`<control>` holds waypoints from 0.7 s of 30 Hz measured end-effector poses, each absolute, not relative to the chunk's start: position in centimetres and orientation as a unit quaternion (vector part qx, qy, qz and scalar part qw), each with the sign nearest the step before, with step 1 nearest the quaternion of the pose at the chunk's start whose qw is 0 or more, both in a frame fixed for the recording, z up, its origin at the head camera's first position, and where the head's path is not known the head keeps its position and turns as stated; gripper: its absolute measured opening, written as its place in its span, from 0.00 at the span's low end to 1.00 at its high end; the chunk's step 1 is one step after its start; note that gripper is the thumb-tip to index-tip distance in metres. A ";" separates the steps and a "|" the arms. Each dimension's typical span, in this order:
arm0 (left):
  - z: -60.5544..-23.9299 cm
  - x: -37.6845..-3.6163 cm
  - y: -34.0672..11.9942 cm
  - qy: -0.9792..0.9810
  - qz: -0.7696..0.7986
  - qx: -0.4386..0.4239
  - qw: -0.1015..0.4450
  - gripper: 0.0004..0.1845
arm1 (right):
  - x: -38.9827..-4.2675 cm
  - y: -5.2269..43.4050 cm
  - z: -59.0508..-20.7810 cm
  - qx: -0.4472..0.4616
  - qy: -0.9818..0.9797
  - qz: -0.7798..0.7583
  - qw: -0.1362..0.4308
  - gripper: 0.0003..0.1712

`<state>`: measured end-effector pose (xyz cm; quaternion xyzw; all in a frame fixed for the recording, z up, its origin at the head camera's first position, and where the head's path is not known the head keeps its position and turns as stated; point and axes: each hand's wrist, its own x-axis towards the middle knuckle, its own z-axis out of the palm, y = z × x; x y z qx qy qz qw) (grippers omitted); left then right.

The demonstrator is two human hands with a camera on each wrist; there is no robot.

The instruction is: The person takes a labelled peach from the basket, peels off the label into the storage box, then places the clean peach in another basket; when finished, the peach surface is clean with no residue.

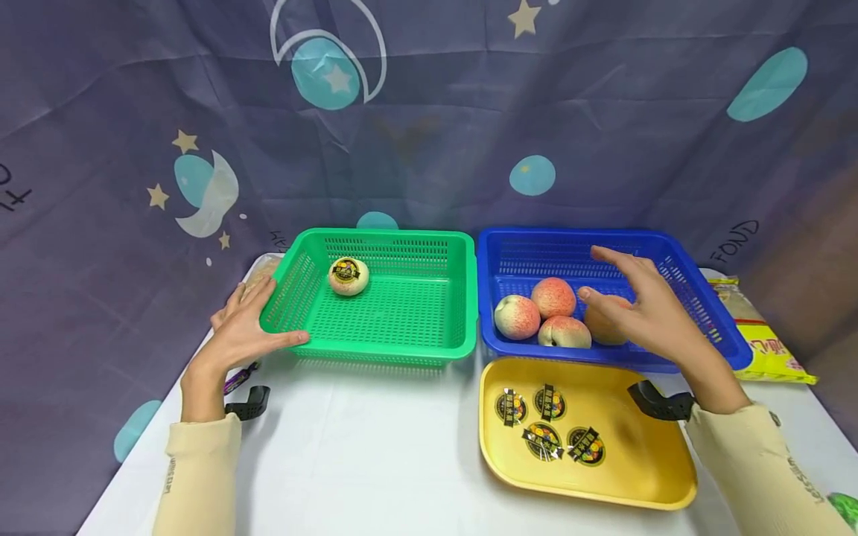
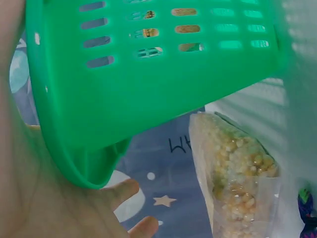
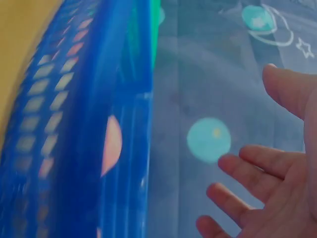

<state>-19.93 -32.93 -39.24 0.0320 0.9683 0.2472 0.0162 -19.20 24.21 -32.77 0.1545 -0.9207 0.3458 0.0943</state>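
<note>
— How's the light in the head view?
— Bright and even from above; soft shadows fall under the green basket (image 1: 375, 298) and on the yellow tray (image 1: 583, 432). The edges bow like a fisheye.
— And the wrist views?
— The blue basket (image 3: 94, 124) is smeared with motion blur. The green basket fills the left one, close and soft.

Open air lay above the blue basket (image 1: 697, 298) — four peaches (image 1: 553, 313) crowded its floor at seven o'clock. The green basket (image 1: 415, 350) held one peach (image 1: 348, 276) at eleven o'clock — otherwise free.
</note>
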 end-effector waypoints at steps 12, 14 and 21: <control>-39.5 -19.8 -32.9 0.959 0.280 0.026 0.032 0.68 | -22.1 16.6 -32.8 0.231 -0.892 0.388 0.029 0.26; -39.7 -19.7 -32.9 0.959 0.281 0.027 0.033 0.68 | -22.8 15.2 -33.2 0.247 -0.885 0.393 0.019 0.25; -39.5 -19.6 -33.2 0.958 0.284 0.028 0.039 0.67 | -24.7 10.1 -33.6 0.281 -0.866 0.413 -0.024 0.25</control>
